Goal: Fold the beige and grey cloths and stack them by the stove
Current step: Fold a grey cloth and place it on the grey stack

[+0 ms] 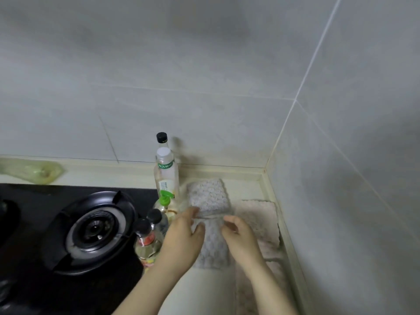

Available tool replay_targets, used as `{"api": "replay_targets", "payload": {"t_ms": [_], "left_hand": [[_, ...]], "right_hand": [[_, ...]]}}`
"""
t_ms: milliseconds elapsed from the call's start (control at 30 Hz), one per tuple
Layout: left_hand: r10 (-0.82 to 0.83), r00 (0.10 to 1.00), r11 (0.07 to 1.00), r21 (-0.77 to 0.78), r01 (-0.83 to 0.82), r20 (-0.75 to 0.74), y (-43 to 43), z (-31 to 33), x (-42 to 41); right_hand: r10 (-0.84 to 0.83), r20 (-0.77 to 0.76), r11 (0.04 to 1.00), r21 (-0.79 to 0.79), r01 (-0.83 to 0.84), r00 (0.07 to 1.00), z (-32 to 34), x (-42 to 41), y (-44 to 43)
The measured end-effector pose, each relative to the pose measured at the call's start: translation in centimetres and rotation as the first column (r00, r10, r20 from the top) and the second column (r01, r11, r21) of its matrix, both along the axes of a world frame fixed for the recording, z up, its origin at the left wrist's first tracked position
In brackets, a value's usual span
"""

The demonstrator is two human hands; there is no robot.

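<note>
A grey textured cloth [208,196] lies on the pale counter to the right of the stove [91,228], creased across its middle, its far half lifted. My left hand [184,235] pinches the cloth at the left end of that crease. At the right end my right hand [241,239] grips it with curled fingers. The near half of the cloth lies flat between my wrists. The beige cloth [261,214] lies spread along the right wall, and my right forearm covers part of it.
Several bottles stand between stove and cloths: a tall clear one [166,171], a green-pump bottle [167,201] and a black-capped one [145,242]. Tiled walls meet in a corner [264,169] behind the cloths. A raised counter lip [286,235] runs along the right.
</note>
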State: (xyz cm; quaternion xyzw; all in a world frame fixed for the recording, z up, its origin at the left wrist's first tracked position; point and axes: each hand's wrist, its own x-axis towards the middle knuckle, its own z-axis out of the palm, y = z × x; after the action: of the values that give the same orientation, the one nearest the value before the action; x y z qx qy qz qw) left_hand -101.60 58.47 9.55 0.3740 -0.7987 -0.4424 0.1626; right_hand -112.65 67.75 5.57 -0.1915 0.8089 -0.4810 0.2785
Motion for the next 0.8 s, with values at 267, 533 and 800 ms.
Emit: {"api": "replay_targets", "payload": {"t_ms": [267, 533, 800], "left_hand": [[0.1, 0.958, 0.988, -0.091, -0.128, -0.269, -2.3, 8.8, 8.4], [0.317, 0.886, 0.906, -0.17, -0.388, -0.338, -6.4, 13.1, 30.1], [0.545, 0.758, 0.746, -0.206, -0.633, -0.357, -9.4, 13.8, 54.5]], "right_hand": [[0.112, -0.121, 0.939, -0.313, -0.145, 0.986, 10.8, 6.9, -4.4], [0.334, -0.216, 0.817, -0.418, -0.396, 0.917, 16.2, 26.2, -11.4], [0.608, -0.211, 0.644, -0.432, -0.631, 0.765, 16.9, 50.0, -18.0]]}}
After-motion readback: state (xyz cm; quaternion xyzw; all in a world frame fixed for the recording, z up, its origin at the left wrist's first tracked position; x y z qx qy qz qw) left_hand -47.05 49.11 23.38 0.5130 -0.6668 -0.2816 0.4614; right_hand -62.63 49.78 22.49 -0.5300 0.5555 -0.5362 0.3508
